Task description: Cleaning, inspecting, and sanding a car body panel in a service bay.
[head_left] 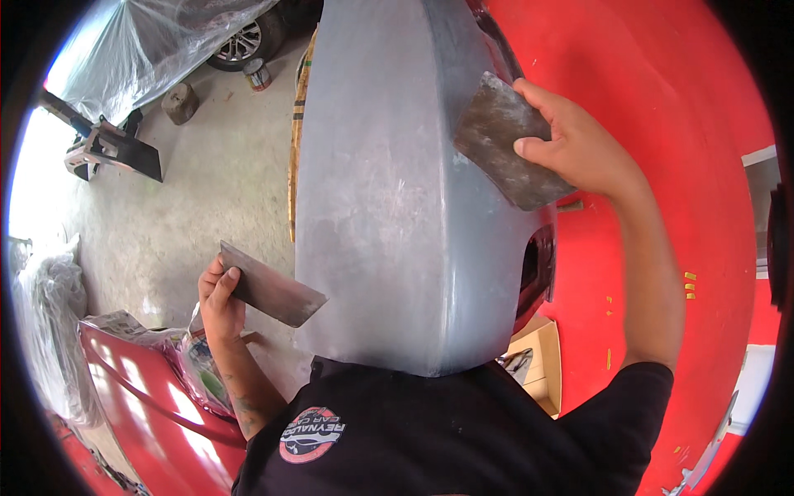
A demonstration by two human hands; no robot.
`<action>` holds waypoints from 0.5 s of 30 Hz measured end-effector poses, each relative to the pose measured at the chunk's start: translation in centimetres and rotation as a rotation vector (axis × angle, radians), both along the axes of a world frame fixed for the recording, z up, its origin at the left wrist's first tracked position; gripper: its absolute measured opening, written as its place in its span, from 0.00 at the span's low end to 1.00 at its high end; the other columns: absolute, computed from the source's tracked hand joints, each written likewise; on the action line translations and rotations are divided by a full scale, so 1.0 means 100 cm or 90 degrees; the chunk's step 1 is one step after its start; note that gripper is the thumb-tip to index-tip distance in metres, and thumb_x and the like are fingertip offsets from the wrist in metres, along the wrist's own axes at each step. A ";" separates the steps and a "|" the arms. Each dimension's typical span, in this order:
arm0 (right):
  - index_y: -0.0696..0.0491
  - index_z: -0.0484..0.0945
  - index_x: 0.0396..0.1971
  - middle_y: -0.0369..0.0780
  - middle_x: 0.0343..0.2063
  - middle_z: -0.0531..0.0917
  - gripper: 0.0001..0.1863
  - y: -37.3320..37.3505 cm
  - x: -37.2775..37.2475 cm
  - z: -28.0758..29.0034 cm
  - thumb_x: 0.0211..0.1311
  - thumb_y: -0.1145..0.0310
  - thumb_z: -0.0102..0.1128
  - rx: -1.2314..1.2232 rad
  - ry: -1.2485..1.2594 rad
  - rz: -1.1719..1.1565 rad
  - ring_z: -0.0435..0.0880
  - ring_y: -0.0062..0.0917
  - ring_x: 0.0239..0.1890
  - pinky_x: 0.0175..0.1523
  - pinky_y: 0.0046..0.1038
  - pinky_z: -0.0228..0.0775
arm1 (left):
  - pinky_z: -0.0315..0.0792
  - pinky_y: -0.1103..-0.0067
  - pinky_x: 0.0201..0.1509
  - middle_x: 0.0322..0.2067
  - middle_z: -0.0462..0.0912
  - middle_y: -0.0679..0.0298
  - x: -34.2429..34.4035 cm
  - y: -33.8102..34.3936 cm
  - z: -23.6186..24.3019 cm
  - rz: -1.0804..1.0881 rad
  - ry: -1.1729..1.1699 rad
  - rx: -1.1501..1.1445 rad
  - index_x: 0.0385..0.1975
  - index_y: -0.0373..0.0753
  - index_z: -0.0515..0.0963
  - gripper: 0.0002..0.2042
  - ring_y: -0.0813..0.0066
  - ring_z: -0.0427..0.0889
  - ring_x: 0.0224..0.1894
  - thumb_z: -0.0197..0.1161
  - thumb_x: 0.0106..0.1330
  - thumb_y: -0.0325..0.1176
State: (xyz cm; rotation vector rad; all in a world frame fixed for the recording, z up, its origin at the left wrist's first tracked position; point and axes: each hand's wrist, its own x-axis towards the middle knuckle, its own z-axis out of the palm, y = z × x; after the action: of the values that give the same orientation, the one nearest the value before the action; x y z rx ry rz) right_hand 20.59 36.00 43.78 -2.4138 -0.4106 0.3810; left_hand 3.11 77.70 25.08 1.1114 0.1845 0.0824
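Note:
A grey, dull-surfaced car body panel stands directly in front of me, with a faint ridge running along its length and paler smudges on its surface. My left hand pinches one edge of a flat metal filler spreader, whose far corner overlaps the panel's left edge. On the right side, my right hand grips a wider, stained metal spreader between thumb and fingers. That spreader covers the panel's curved right shoulder; whether it touches the surface, I cannot tell.
A red wall rises close on the right, above an open cardboard box. At left are a black-and-silver stand, a paint can, a concrete block and plastic sheeting. A glossy red panel lies lower left.

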 end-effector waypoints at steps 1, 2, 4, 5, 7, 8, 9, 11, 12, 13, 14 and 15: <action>0.59 0.61 0.64 0.45 0.55 0.74 0.35 -0.003 0.003 0.000 0.53 0.70 0.56 -0.007 0.038 0.019 0.75 0.24 0.42 0.52 0.25 0.67 | 0.69 0.83 0.47 0.35 0.82 0.65 0.001 -0.001 0.001 0.014 -0.002 0.008 0.40 0.30 0.76 0.10 0.79 0.78 0.37 0.58 0.62 0.28; 0.59 0.61 0.64 0.45 0.55 0.74 0.35 0.000 0.001 -0.001 0.53 0.70 0.56 -0.007 0.040 0.017 0.75 0.24 0.42 0.52 0.25 0.67 | 0.69 0.83 0.47 0.35 0.82 0.65 0.001 0.000 0.001 0.013 0.001 0.007 0.40 0.30 0.76 0.10 0.79 0.78 0.37 0.58 0.62 0.28; 0.59 0.61 0.63 0.45 0.55 0.75 0.34 0.007 -0.005 -0.004 0.53 0.70 0.56 0.014 -0.047 -0.001 0.76 0.24 0.45 0.53 0.25 0.67 | 0.69 0.83 0.47 0.35 0.81 0.64 0.001 0.001 0.003 0.003 -0.015 0.003 0.41 0.30 0.76 0.10 0.79 0.78 0.37 0.58 0.62 0.28; 0.59 0.61 0.63 0.45 0.55 0.75 0.34 0.005 -0.003 -0.004 0.53 0.70 0.56 0.013 -0.045 0.000 0.76 0.24 0.45 0.53 0.25 0.67 | 0.69 0.83 0.47 0.35 0.81 0.64 0.002 0.000 0.004 0.004 -0.013 0.003 0.41 0.30 0.76 0.10 0.79 0.78 0.37 0.58 0.62 0.28; 0.61 0.61 0.63 0.45 0.55 0.74 0.34 0.001 0.002 -0.003 0.54 0.70 0.55 0.037 -0.007 0.045 0.76 0.26 0.49 0.54 0.26 0.67 | 0.69 0.83 0.47 0.36 0.81 0.64 0.003 -0.003 0.007 -0.002 -0.029 0.006 0.40 0.30 0.75 0.10 0.79 0.78 0.38 0.58 0.62 0.28; 0.61 0.61 0.63 0.45 0.55 0.74 0.34 -0.001 0.001 -0.004 0.54 0.70 0.55 0.037 -0.005 0.044 0.76 0.26 0.49 0.54 0.26 0.67 | 0.69 0.83 0.47 0.36 0.81 0.64 0.002 -0.002 0.009 -0.003 -0.028 0.006 0.40 0.30 0.75 0.10 0.79 0.78 0.38 0.58 0.62 0.28; 0.63 0.59 0.64 0.45 0.54 0.74 0.34 -0.003 0.000 -0.006 0.55 0.73 0.55 0.034 -0.020 0.046 0.75 0.24 0.51 0.55 0.25 0.66 | 0.69 0.82 0.47 0.36 0.81 0.63 0.000 -0.002 0.012 0.003 -0.031 0.011 0.40 0.30 0.75 0.09 0.79 0.78 0.37 0.57 0.63 0.28; 0.65 0.57 0.64 0.44 0.53 0.73 0.34 0.000 -0.001 -0.006 0.56 0.75 0.55 0.031 -0.034 0.049 0.74 0.23 0.53 0.56 0.25 0.65 | 0.69 0.82 0.46 0.35 0.81 0.63 0.000 -0.004 0.012 0.008 -0.032 0.016 0.39 0.31 0.75 0.09 0.78 0.78 0.37 0.57 0.63 0.28; 0.65 0.56 0.64 0.44 0.54 0.73 0.35 0.008 -0.001 -0.004 0.56 0.75 0.55 0.031 -0.037 0.041 0.73 0.23 0.53 0.56 0.24 0.65 | 0.69 0.82 0.46 0.35 0.81 0.63 0.003 -0.004 0.011 0.009 -0.034 0.010 0.39 0.31 0.75 0.08 0.78 0.78 0.37 0.57 0.63 0.28; 0.65 0.55 0.65 0.45 0.55 0.72 0.35 0.013 -0.002 -0.003 0.56 0.75 0.55 0.031 -0.039 0.034 0.73 0.23 0.54 0.57 0.24 0.65 | 0.70 0.82 0.45 0.35 0.81 0.63 0.004 -0.003 0.011 0.010 -0.035 0.004 0.38 0.31 0.75 0.08 0.78 0.78 0.37 0.57 0.63 0.28; 0.65 0.55 0.65 0.45 0.55 0.72 0.35 0.011 -0.002 -0.003 0.56 0.75 0.55 0.032 -0.038 0.033 0.73 0.23 0.54 0.57 0.24 0.65 | 0.70 0.82 0.45 0.35 0.81 0.63 0.001 -0.002 0.012 0.009 -0.033 0.006 0.38 0.31 0.75 0.08 0.78 0.78 0.37 0.57 0.63 0.28; 0.65 0.56 0.65 0.45 0.55 0.72 0.35 0.006 0.000 -0.002 0.56 0.75 0.55 0.014 -0.034 0.039 0.73 0.23 0.54 0.57 0.24 0.65 | 0.70 0.82 0.45 0.35 0.81 0.63 -0.003 -0.002 0.014 0.019 -0.037 0.008 0.39 0.31 0.75 0.08 0.79 0.78 0.37 0.57 0.64 0.28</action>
State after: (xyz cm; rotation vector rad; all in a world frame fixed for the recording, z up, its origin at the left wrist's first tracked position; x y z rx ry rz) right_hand 20.57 36.60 43.57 -2.3984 -0.5110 0.3382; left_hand 2.84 77.49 26.50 1.1178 0.1490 0.1431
